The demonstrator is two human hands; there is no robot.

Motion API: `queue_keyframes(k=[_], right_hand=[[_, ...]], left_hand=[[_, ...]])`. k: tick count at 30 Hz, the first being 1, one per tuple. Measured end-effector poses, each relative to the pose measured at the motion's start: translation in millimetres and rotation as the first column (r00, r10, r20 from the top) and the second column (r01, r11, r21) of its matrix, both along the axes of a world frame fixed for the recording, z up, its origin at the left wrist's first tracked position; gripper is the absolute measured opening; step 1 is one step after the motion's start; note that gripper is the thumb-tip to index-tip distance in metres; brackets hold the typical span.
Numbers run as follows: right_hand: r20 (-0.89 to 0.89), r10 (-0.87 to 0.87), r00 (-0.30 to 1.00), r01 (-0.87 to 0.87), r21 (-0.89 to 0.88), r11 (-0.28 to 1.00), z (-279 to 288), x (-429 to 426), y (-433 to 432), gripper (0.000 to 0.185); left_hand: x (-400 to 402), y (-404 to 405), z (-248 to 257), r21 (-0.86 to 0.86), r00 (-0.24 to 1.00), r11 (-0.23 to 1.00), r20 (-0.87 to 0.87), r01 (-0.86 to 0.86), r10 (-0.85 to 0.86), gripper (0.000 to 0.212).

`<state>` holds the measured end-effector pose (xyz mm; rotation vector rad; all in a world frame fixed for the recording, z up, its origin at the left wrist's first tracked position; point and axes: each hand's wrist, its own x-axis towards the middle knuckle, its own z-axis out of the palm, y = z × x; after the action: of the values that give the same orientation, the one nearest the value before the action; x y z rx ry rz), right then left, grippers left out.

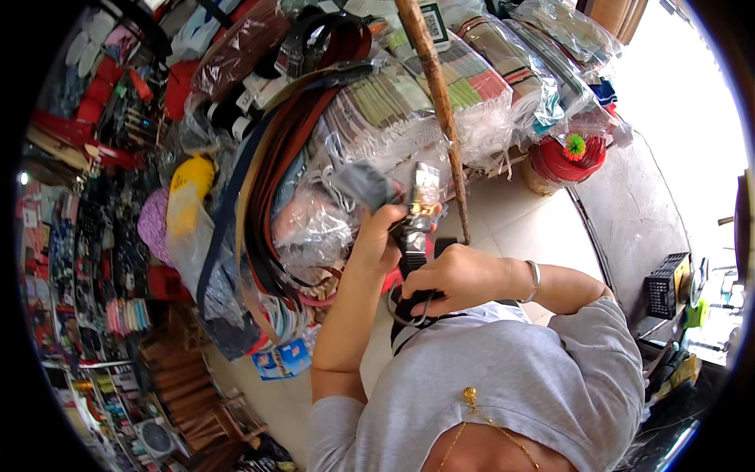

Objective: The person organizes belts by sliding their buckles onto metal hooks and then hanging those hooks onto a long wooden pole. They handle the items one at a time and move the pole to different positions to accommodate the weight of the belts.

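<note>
My left hand (383, 236) is closed around several belt buckles held in a bunch. Among them a shiny silver and gold metal buckle (426, 189) points upward, and a dark grey, blurred flat piece (368, 184) sticks out to the left. Below and to the right, my right hand (451, 280), with a silver bangle (534, 280) on its wrist, has its fingers bent over dark material at my waist. A thin grey loop (407, 318) shows under its fingertips. What exactly those fingers grip is partly hidden. Long brown, black and navy belt straps (277, 177) hang to the left.
Folded striped cloths in plastic (383, 106) are piled ahead. A wooden stick (439, 88) stands before them. Red basins (566, 162) sit at the right, a black crate (666, 286) farther right. A blue box (283, 360) lies on the floor at the left, near brown slatted furniture (177, 348).
</note>
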<state>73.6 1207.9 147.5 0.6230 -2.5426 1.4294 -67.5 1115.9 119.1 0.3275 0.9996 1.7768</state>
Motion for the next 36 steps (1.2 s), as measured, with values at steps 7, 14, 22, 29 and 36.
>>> queue_keyframes(k=[7,14,22,29,36], right_hand=[[0.209,-0.386,0.899,0.433,-0.561,0.705,-3,3,37,0.026],[0.342,-0.334,0.878,0.477,-0.671,0.568,0,-27,48,0.029],[0.358,-0.148,0.922,0.384,-0.803,0.456,-4,-32,39,0.013],[0.416,-0.186,0.89,0.451,-0.751,0.483,-2,-36,27,0.017],[0.023,-0.233,0.972,0.133,-0.871,0.473,-23,-12,56,0.033]], left_hand=[[-17,-26,-1,0.297,0.918,0.955,0.38,-0.006,-0.112,0.055],[-4,-35,-5,0.029,0.995,1.0,0.103,0.007,-0.01,0.062],[25,-12,42,0.136,0.93,0.979,-0.315,-0.154,0.19,0.029],[18,-6,31,0.13,0.657,0.857,-0.589,-0.498,0.471,0.018],[7,-10,17,0.012,0.686,0.904,-0.648,-0.427,0.332,0.014]])
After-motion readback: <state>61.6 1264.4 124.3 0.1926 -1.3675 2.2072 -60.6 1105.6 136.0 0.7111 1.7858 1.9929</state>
